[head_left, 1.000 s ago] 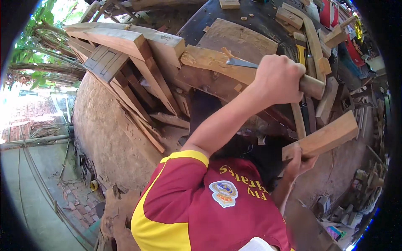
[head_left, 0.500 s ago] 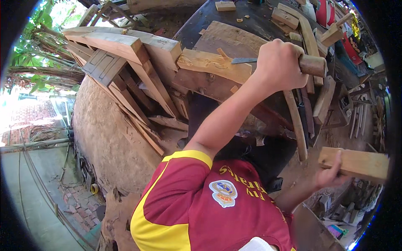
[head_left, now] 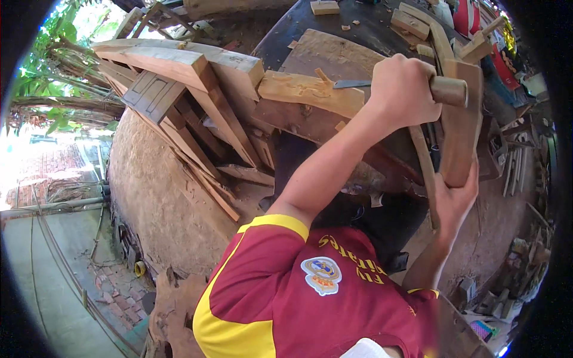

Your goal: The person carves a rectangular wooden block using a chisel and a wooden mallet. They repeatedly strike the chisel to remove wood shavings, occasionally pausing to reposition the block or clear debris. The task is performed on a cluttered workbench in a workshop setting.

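My left hand (head_left: 403, 92) is closed around the wooden handle (head_left: 449, 91) of a chisel, held almost level. The chisel's flat steel blade (head_left: 351, 84) points left and meets a pale wooden workpiece (head_left: 286, 89), where a shaving curls up near the tip. My right hand (head_left: 455, 200) grips the lower end of a thick, slightly blurred wooden block (head_left: 464, 128). That block stands upright at the handle's butt end; whether the two touch I cannot tell. Beneath the workpiece lies a brown board (head_left: 292, 122).
A stack of wooden frames and beams (head_left: 203, 77) stands left of the workpiece. On the dark bench top (head_left: 286, 36) are a wide board (head_left: 325, 51), small offcuts (head_left: 325, 7) and chips. A curved wooden stick (head_left: 422, 161) hangs beside my right hand.
My right hand has swung the block up and left, from low at the right to the chisel's handle end. The left hand keeps its grip, with the chisel in nearly the same place.
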The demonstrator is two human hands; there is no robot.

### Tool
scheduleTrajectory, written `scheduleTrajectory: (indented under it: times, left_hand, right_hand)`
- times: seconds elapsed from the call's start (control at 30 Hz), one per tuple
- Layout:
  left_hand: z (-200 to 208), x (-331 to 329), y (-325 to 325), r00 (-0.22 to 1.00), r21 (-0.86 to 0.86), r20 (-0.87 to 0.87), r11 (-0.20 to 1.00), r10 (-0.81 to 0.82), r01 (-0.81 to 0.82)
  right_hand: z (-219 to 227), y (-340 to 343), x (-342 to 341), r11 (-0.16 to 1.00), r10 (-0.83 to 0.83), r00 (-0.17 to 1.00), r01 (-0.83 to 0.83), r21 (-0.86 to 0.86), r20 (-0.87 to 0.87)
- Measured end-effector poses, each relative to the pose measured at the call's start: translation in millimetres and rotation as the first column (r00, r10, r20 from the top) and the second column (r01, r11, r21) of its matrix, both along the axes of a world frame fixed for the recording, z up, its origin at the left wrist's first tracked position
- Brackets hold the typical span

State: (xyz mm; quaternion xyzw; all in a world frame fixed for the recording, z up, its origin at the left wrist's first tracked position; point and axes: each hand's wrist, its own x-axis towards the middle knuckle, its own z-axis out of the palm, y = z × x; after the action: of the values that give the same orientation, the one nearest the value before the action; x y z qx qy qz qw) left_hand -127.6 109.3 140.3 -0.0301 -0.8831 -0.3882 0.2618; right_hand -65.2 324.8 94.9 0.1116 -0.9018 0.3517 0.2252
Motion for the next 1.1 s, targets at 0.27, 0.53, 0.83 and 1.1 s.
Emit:
scheduleTrajectory:
  times: [0.27, 0.53, 0.83, 1.1]
  left_hand:
    - [-13, -6, 14, 0.998, -0.183, 0.060, 0.983, -0.018, 0.028]
    - [-14, -5, 7, 0.999, -0.208, 0.043, 0.978, -0.009, 0.017]
    - [-19, -4, 10, 0.998, -0.220, 0.056, 0.975, -0.013, 0.025]
    - [-20, 7, -40, 0.999, -0.194, -0.044, 0.980, 0.026, -0.034]
  right_hand:
    - [13, 58, -2, 0.565, -0.491, 0.870, 0.273, -0.779, -0.050]
    - [-31, 35, 6, 0.980, -0.100, 0.987, 0.119, 0.158, -0.122]
    - [-20, 19, -5, 0.790, -0.433, 0.895, 0.318, -0.524, -0.110]
    - [2, 8, 12, 0.916, -0.273, 0.960, 0.279, -0.288, 0.059]
